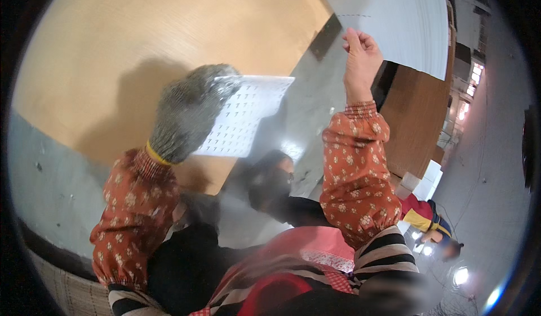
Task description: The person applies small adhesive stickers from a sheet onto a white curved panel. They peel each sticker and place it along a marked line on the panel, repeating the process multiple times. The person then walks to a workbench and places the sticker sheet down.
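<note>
Left hand, in a grey knitted glove with yellow edging, gripped a white paper sheet printed with rows of small dark marks by its left side; sheet extended toward the right hand. Right hand bare, thumb closed against curled fingers; could not tell whether anything small was pinched. Broad, flat tan board lay beneath and beyond left hand; large white flat surface with a dashed line, just beyond right.
</note>
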Tool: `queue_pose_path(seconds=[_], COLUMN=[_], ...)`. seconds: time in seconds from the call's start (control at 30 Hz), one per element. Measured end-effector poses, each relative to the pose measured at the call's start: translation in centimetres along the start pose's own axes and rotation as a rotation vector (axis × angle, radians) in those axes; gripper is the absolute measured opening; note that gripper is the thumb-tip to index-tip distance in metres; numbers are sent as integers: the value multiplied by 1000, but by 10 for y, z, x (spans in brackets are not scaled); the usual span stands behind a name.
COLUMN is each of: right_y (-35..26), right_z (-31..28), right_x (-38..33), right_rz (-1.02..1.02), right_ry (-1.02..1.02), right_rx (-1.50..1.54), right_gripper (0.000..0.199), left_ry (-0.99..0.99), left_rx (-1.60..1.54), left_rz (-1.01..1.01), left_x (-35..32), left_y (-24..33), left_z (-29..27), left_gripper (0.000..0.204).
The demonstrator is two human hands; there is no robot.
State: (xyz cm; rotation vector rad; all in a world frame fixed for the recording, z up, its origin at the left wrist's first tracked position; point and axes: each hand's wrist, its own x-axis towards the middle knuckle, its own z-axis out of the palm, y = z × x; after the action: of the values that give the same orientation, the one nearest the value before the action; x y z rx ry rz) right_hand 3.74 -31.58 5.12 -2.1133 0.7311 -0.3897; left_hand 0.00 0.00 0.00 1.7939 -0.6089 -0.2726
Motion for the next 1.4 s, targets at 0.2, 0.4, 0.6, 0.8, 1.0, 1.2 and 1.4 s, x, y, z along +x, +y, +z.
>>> queue_pose_path(seconds=[0.2, 0.4, 0.6, 0.8, 1.0, 1.2, 1.4], right_y=[-49, -58, -48, -50, -53, -47, -38], right_z=[28, 16, 11, 11, 14, 15, -22], right_x=[-80, -80, -70, -75, -75, -80, -8], right_rz=[-249, -372, -589, -857, -908, -913, -420], right_ry=[-631, -787, -736, -610, -545, -459, -10], right_rx=[-12, -153, -195, -269, -211, -119, -4], right_gripper=[13, 9, 7, 10, 11, 9, 7], left_ry=[35, -23, 26, 95, 89, -3, -22], left_rx=[316, 89, -7, 264, 304, 74, 134], left_rz=[296, 185, 144, 363, 335, 143, 152], left_x=[-12, 12, 22, 28, 31, 31, 44], left_y=[-5, -13, -13, -13, -8, -1, 7], left_z=[3, 34, 57, 56, 52, 47, 18], left_gripper=[41, 40, 40, 34, 34, 36, 30])
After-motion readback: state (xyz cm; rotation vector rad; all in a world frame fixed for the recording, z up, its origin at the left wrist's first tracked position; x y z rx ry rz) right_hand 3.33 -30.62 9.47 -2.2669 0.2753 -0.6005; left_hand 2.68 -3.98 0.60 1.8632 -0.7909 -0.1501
